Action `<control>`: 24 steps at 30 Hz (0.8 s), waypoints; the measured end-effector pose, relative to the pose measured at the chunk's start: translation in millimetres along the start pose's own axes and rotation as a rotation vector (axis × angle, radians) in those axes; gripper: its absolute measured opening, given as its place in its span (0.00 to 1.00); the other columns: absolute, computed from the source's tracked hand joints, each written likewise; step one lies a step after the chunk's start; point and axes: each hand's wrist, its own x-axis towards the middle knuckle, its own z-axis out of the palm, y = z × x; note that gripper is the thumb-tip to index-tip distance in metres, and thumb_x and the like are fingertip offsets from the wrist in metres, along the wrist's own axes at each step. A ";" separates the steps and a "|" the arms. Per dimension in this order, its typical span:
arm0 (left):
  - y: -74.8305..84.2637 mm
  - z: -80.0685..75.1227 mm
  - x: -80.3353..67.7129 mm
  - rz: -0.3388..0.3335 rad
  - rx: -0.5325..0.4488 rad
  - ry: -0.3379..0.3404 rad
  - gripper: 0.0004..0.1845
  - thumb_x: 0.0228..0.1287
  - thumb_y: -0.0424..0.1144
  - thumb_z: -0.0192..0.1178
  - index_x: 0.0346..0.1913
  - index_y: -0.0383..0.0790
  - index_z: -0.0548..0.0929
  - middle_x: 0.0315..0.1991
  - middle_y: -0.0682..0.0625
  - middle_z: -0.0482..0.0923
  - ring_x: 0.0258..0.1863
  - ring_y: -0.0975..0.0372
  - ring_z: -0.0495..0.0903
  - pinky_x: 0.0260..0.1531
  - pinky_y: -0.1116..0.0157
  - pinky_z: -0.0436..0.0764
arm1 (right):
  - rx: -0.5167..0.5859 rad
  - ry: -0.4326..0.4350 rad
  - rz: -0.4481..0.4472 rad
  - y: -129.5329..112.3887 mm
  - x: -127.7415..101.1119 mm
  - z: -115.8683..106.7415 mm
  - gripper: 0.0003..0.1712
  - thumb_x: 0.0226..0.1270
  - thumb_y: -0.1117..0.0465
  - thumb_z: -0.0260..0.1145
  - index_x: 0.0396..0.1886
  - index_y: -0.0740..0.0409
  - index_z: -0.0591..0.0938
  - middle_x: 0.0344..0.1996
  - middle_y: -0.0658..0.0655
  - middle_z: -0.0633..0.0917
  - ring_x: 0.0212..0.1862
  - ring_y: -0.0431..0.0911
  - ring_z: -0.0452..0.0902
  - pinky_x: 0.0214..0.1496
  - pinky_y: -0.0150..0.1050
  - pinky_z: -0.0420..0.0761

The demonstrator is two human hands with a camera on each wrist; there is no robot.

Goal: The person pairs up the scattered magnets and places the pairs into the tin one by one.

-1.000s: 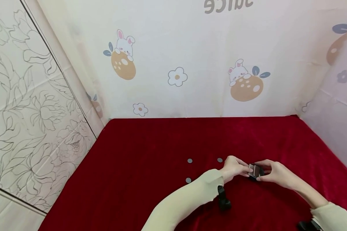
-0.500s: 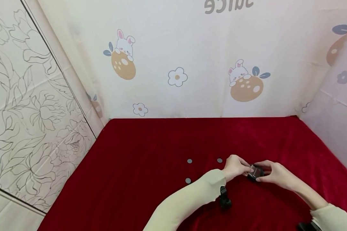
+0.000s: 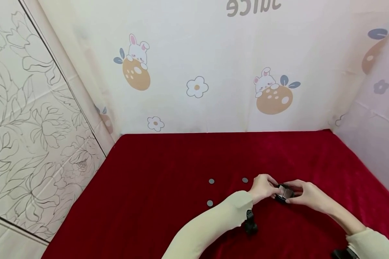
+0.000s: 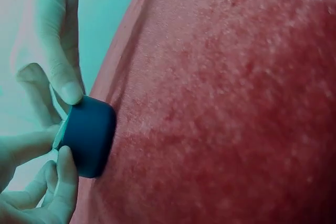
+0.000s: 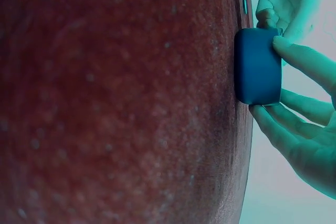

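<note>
Dark and small, the little box sits on the red cloth, near its front edge, and both hands meet at it. It rests flat on the cloth, probably so it stays put while fingers work at its top. The left hand comes in from the box's left side, with fingertips pinching its rim. The right hand comes in from the box's right side, and its fingers pinch the box from above and below. Both arms in pale sleeves reach forward low over the cloth. Three small grey discs lie left of the box, well apart from each other. Behind the box stands a wall with bunny pictures.
</note>
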 end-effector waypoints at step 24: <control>-10.2 -49.7 -0.6 0.112 0.284 -0.218 0.07 0.51 0.38 0.64 0.34 0.42 0.82 0.23 0.58 0.76 0.22 0.70 0.73 0.23 0.75 0.72 | -0.312 0.100 -0.092 -21.4 9.6 6.8 0.29 0.39 0.58 0.74 0.43 0.66 0.78 0.39 0.57 0.78 0.38 0.39 0.72 0.37 0.28 0.72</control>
